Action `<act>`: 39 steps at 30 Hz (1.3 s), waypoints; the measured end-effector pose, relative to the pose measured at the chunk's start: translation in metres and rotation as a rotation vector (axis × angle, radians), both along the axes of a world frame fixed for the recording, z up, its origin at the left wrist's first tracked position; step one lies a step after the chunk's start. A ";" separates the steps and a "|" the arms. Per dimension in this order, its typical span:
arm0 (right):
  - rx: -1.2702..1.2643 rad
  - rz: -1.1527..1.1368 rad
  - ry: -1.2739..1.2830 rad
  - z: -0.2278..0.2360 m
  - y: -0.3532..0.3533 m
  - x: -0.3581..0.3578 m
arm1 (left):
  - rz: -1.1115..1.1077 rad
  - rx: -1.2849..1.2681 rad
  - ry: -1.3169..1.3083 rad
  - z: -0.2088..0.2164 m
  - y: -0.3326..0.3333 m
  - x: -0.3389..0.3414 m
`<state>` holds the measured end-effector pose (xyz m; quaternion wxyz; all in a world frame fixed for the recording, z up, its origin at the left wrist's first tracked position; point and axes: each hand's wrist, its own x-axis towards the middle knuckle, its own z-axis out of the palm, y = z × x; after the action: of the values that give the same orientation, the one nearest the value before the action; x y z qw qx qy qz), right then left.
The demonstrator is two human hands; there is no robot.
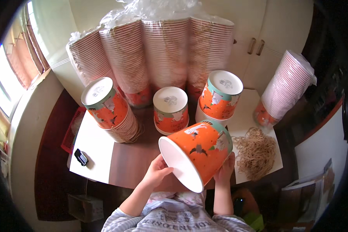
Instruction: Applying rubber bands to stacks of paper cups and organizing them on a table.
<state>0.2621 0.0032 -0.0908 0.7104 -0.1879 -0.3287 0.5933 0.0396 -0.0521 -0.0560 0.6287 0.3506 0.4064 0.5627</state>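
An orange paper bucket with bat and ghost-like prints and a green band round its base is tilted on its side in front of me. Its white open mouth points down to the left. My left hand grips the rim, thumb at the mouth's edge. Around the far right side, near the green base, my right hand supports the bucket; its fingers are partly hidden. Beyond it, upside-down buckets stand on the table: a stack at left, a short one in the middle and another at right.
Tall plastic-wrapped stacks of paper buckets line the back. Another wrapped stack leans at the right. A tangled heap of tan string lies on the table's right side. A small black object rests at left, near a red basket.
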 end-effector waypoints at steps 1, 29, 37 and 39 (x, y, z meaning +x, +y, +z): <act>0.012 0.009 0.031 0.006 0.000 -0.005 | -0.001 0.001 0.000 0.004 0.000 -0.002; 0.353 0.111 -0.952 0.044 -0.023 -0.078 | -0.199 -0.298 -0.765 -0.028 -0.033 -0.025; 0.510 0.165 -1.149 0.051 -0.025 -0.083 | -0.260 -0.342 -0.957 -0.035 -0.045 -0.041; 0.495 0.210 -1.173 0.048 -0.023 -0.082 | -0.281 -0.351 -1.011 -0.038 -0.044 -0.041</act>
<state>0.1803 -0.0195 -0.0432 0.3734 -0.2782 -0.8062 0.3650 -0.0011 -0.0966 -0.0936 0.8636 -0.0225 0.0908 0.4954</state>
